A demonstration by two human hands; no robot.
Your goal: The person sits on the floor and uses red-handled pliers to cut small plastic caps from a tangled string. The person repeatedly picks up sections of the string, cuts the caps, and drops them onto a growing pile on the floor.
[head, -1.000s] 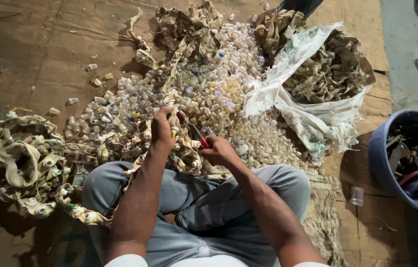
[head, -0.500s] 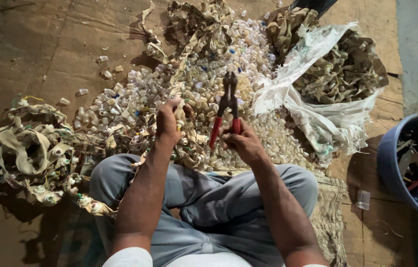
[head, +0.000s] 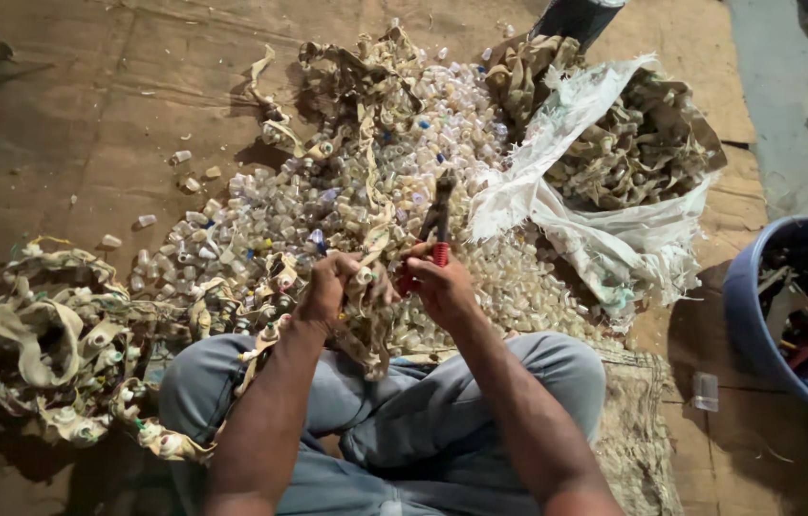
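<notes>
While both hands are held above the lap, the items are recorded thus:
Left hand (head: 329,287): closed around a tan fabric strip (head: 367,315) studded with small clear caps.
Right hand (head: 442,285): closed on red-handled pliers (head: 436,227), jaws pointed away from the body.
Strip position: between the hands, trailing over the knees.
Cap heap (head: 366,191): spread on the floor ahead.
White sack (head: 614,210): open, filled with strips, at right.
Blue tub (head: 757,315): far right, tools inside.

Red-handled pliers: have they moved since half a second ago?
Yes. The pliers stand upright now, nearer the white sack, in the right hand.
</notes>
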